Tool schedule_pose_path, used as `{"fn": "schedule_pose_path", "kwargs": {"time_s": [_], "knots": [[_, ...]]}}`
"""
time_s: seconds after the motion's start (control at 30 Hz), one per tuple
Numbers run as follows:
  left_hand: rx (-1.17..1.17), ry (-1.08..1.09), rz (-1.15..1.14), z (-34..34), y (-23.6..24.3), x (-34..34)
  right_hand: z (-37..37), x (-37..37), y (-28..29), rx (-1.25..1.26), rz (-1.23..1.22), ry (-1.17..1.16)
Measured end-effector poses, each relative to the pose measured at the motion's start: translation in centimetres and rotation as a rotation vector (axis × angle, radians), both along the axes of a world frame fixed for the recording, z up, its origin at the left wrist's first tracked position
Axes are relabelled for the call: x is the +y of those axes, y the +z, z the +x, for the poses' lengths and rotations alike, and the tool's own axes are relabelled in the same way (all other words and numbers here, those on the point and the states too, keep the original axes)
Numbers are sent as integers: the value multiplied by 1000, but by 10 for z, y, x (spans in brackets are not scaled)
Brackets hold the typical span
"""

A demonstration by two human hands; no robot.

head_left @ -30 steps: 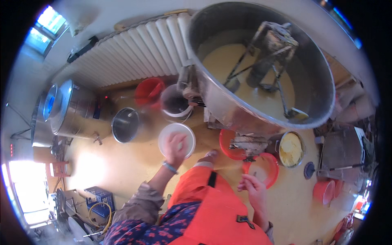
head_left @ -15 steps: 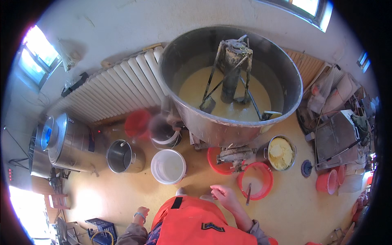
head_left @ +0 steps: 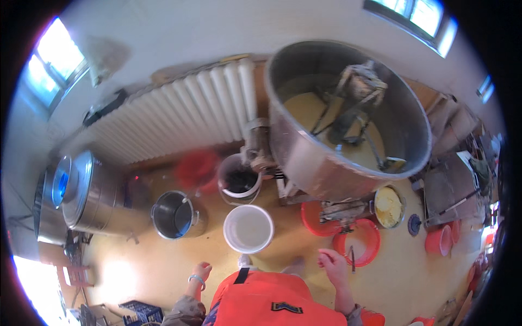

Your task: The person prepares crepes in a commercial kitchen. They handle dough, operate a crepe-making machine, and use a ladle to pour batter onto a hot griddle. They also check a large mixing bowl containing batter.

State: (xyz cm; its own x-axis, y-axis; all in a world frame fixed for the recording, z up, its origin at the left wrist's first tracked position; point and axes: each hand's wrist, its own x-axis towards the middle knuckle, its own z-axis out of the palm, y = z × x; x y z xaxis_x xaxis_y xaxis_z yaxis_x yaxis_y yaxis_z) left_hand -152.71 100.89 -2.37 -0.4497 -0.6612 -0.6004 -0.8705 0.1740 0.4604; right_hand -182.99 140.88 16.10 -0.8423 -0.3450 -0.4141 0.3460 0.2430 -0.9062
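Note:
My left hand (head_left: 202, 270), with a pale bracelet at the wrist, hangs beside my red apron (head_left: 261, 293), its fingers curled in and nothing visible in them. My right hand (head_left: 331, 260) is held out on the other side, fingers loosely bent and apart, empty. It is nearest to a red basin (head_left: 376, 239) of pale liquid with a stick-like handle (head_left: 352, 258) leaning on its rim. Ahead of my feet stands a white bucket (head_left: 226, 234), whitish inside. Neither hand touches any vessel.
A large steel vat (head_left: 304, 168) with a stirring frame (head_left: 363, 81) holds pale yellow liquid. Beside it are another red basin (head_left: 311, 220) under a crusted outlet and a pot of yellow mass (head_left: 388, 206). Leftward stand a steel pot (head_left: 175, 217), dark-filled bucket (head_left: 255, 191) and radiator (head_left: 179, 108).
The view has swung left, so the vat, buckets and basins sit farther right. Both my hands have shifted right in the picture and remain empty.

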Motion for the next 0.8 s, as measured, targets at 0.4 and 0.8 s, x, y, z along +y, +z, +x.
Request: {"fn": "schedule_pose_path", "kwargs": {"time_s": [0.4,0.8], "knots": [[186,65,-29,-12,31,-116,14,-72,82,525,176,-101],[645,425,78,-115,115,-213,-161,-227,147,1311,296,-194]]}}
